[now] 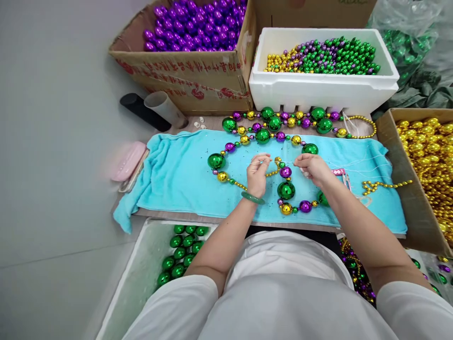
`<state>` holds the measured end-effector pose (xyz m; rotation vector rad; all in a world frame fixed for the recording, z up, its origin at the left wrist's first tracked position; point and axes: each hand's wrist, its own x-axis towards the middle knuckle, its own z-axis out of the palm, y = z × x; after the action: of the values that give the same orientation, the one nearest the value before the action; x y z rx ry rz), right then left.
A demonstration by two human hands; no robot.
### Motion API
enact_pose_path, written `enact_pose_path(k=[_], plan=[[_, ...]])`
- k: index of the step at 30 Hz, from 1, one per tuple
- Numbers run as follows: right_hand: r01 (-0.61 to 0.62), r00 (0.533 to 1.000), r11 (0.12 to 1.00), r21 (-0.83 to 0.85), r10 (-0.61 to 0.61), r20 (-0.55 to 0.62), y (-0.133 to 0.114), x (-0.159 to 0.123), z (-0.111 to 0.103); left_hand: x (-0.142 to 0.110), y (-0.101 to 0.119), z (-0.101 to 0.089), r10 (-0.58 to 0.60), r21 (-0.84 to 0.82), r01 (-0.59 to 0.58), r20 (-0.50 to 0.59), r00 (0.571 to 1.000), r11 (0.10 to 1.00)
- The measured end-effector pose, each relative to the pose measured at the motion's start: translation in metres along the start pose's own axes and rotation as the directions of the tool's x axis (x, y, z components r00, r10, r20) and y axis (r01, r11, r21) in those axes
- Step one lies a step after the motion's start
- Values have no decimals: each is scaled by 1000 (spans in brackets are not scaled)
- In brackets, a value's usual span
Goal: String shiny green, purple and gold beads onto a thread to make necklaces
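My left hand [257,172], with a green bangle [253,198] at its wrist, is closed in a pinch on a thin white string. Opposite it, my right hand [312,167] pinches the same string, which runs taut between the two. Just below the string hangs or lies the end of a bead garland, with a purple bead [285,172] and a large green bead [286,190]. Its green, gold and purple beads loop across the turquoise towel [184,174]. Small scissors [346,180] lie to the right of my right hand, beside a short gold bead strand [385,184].
Behind the towel stand a cardboard box [184,71] of purple beads and a white foam box [322,89] of mixed beads. A box [412,189] of gold beads is at the right. A pink case [130,161] sits left; a foam tub [130,278] holds green balls.
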<state>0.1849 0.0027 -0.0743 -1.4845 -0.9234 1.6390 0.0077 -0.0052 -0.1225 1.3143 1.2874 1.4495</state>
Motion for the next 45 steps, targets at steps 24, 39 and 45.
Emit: enact_pose_path(k=[24, 39, 45], plan=[[20, 998, 866, 500, -43, 35, 10, 2, 27, -18, 14, 29, -544, -739, 536, 275, 793, 408], [51, 988, 980, 195, -21, -153, -3, 20, 29, -9, 14, 26, -539, -646, 544, 234, 809, 536], [126, 992, 975, 184, -120, -47, -7, 13, 25, -9, 19, 11, -567, -672, 642, 386, 728, 368]])
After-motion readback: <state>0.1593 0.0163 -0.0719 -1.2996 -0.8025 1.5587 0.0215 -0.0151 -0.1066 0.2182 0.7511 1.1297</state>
